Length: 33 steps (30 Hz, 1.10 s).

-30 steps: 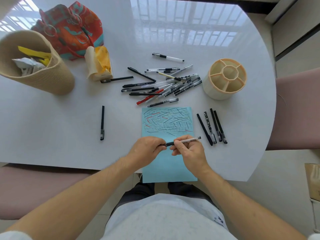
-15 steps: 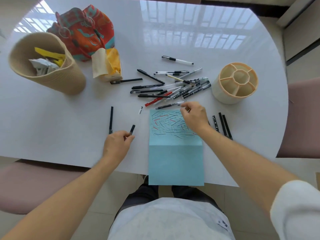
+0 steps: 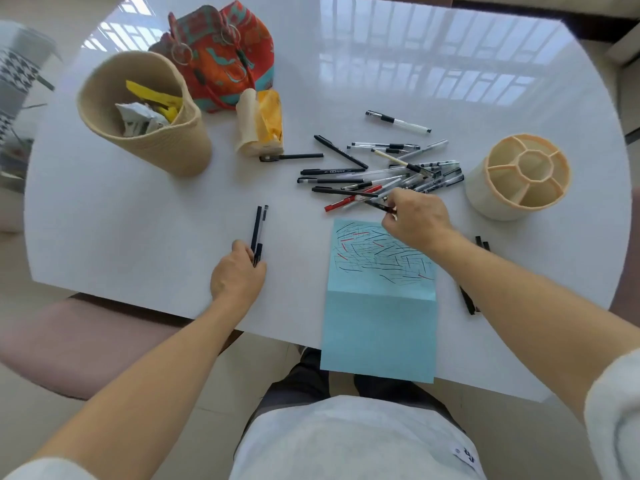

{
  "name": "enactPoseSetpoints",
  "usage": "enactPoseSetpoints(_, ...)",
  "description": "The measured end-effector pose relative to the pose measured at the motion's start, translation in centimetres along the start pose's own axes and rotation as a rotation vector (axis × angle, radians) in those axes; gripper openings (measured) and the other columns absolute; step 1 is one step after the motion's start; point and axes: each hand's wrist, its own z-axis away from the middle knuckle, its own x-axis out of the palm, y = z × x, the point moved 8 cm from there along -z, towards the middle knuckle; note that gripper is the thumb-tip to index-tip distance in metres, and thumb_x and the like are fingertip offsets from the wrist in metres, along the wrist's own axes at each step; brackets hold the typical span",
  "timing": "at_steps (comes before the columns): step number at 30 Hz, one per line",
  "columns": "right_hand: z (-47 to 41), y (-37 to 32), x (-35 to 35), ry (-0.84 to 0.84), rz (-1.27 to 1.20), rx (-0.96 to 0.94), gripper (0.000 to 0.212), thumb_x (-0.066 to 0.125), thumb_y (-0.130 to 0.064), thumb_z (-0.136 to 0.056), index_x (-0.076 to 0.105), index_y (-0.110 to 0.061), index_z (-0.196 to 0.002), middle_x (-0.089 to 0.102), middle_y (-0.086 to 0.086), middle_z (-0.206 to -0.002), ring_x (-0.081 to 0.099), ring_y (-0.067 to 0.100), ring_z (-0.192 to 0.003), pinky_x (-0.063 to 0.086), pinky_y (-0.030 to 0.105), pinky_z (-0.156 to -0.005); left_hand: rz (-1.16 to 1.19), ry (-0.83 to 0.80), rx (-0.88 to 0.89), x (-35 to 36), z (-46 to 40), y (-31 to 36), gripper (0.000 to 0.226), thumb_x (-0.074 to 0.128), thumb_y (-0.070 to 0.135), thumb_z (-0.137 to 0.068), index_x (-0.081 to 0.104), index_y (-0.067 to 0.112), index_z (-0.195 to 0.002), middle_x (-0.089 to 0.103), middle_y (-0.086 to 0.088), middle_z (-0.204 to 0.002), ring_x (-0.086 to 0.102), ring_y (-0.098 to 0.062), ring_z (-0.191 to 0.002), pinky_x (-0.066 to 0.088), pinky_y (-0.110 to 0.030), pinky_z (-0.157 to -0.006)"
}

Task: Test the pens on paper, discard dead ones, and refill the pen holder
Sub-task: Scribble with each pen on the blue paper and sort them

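I see my right hand [image 3: 417, 221] at the near edge of the pen pile [image 3: 381, 174], its grip closed on a dark pen [image 3: 379, 205] just beyond the scribbled blue paper [image 3: 381, 306]; my left hand [image 3: 237, 271] rests on the white worktop [image 3: 138, 237] to the left, fingers pinching two black pens [image 3: 258, 233] lying side by side; the cream pen holder [image 3: 519, 181] stands at the far right with its compartments empty.

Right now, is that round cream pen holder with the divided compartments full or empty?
Empty. The round cream pen holder stands upright, and every compartment visible from above shows only bare inner walls, no pens.
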Motion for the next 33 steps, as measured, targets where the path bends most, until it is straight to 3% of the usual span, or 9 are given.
enactPoseSetpoints(6, 8.1, 3.6, 1.4, -0.003, -0.804, 0.384, 0.008, 0.067, -0.014, -0.075, 0.061, -0.018, -0.078, 0.063, 0.004, -0.062, 0.054, 0.016, -0.054, 0.046, 0.027, -0.055, 0.081, -0.094, 0.401, 2.0, 3.2, 8.3, 0.015, 0.060, 0.032, -0.092, 0.051, 0.026, -0.103, 0.060, 0.009, -0.069, 0.059, -0.018, -0.064, 0.044, -0.032, -0.059)
enactPoseSetpoints(11, 14.1, 2.4, 3.2, -0.021, -1.288, 0.552, 0.005, 0.064, -0.009, -0.076, 0.064, -0.012, -0.079, 0.067, 0.015, -0.068, 0.060, 0.025, -0.056, 0.052, 0.035, -0.056, 0.229, -0.531, 0.646, 7.0, 8.2, 16.6, 0.037, 0.053, 0.045, -0.098, 0.049, 0.041, -0.134, 0.063, 0.019, -0.112, 0.060, 0.001, -0.082, 0.050, -0.025, -0.080)
enactPoseSetpoints(13, 15.4, 1.5, 3.2, -0.008, -1.372, 0.558, 0.003, 0.063, -0.009, -0.080, 0.065, -0.009, -0.083, 0.068, 0.016, -0.071, 0.062, 0.028, -0.060, 0.055, 0.034, -0.058, 0.248, -0.636, 0.692, 8.2, 9.6, 18.4, 0.032, 0.051, 0.044, -0.099, 0.053, 0.042, -0.130, 0.064, 0.017, -0.109, 0.061, 0.000, -0.082, 0.051, -0.023, -0.080)
enactPoseSetpoints(15, 16.3, 0.9, 3.4, 0.009, -1.433, 0.568, 0.009, 0.062, -0.007, -0.083, 0.064, 0.000, -0.087, 0.067, 0.017, -0.072, 0.062, 0.029, -0.063, 0.056, 0.033, -0.059, 0.249, -0.683, 0.731, 8.8, 10.4, 19.2, 0.015, 0.052, 0.038, -0.099, 0.063, 0.033, -0.107, 0.067, 0.013, -0.093, 0.062, -0.003, -0.077, 0.052, -0.028, -0.074)
enactPoseSetpoints(17, 16.9, 0.5, 3.6, 0.010, -1.455, 0.577, 0.011, 0.061, -0.003, -0.087, 0.064, 0.007, -0.091, 0.068, 0.019, -0.073, 0.064, 0.029, -0.064, 0.057, 0.034, -0.061, 0.209, -0.666, 0.763, 8.9, 10.7, 19.3, 0.016, 0.053, 0.034, -0.099, 0.062, 0.026, -0.088, 0.066, 0.010, -0.080, 0.062, -0.004, -0.073, 0.053, -0.033, -0.070)
enactPoseSetpoints(20, 17.6, 0.0, 3.9, 0.052, -1.454, 0.617, 0.010, 0.061, 0.003, -0.095, 0.067, 0.007, -0.089, 0.069, 0.022, -0.071, 0.064, 0.029, -0.058, 0.057, 0.036, -0.057, 0.119, -0.562, 0.832, 8.3, 10.8, 19.1, 0.020, 0.054, 0.033, -0.099, 0.062, 0.021, -0.084, 0.063, 0.010, -0.074, 0.059, -0.011, -0.070, 0.050, -0.037, -0.067)
enactPoseSetpoints(25, 19.4, 6.3, 2.4, 0.403, -1.373, 0.906, 0.032, 0.058, -0.003, -0.092, 0.071, -0.015, -0.065, 0.066, 0.008, -0.059, 0.057, 0.019, -0.047, 0.051, 0.035, -0.053, -0.008, -0.304, 0.763, 6.7, 8.1, 14.0, 0.022, 0.052, 0.033, -0.101, 0.062, 0.016, -0.090, 0.065, 0.001, -0.082, 0.058, -0.024, -0.075, 0.047, -0.037, -0.066)
enactPoseSetpoints(29, 18.7, 4.9, 2.9, 0.270, -1.296, 0.754, 0.015, 0.066, -0.007, -0.094, 0.074, -0.016, -0.086, 0.078, 0.010, -0.081, 0.073, 0.022, -0.066, 0.063, 0.040, -0.069, 0.056, -0.171, 0.879, 5.9, 8.6, 12.6, 0.015, 0.063, 0.029, -0.096, 0.071, 0.017, -0.097, 0.070, 0.007, -0.101, 0.060, -0.017, -0.095, 0.049, -0.030, -0.077)
enactPoseSetpoints(33, 16.7, -0.9, 4.3, 0.160, -1.196, 0.568, 0.017, 0.067, -0.025, -0.085, 0.078, -0.039, -0.087, 0.078, -0.002, -0.090, 0.076, 0.022, -0.075, 0.063, 0.043, -0.073, 0.003, -0.169, 0.973, 7.5, 10.1, 14.0, 0.018, 0.065, 0.032, -0.094, 0.076, 0.019, -0.100, 0.067, 0.005, -0.116, 0.055, -0.020, -0.110, 0.049, -0.034, -0.089)
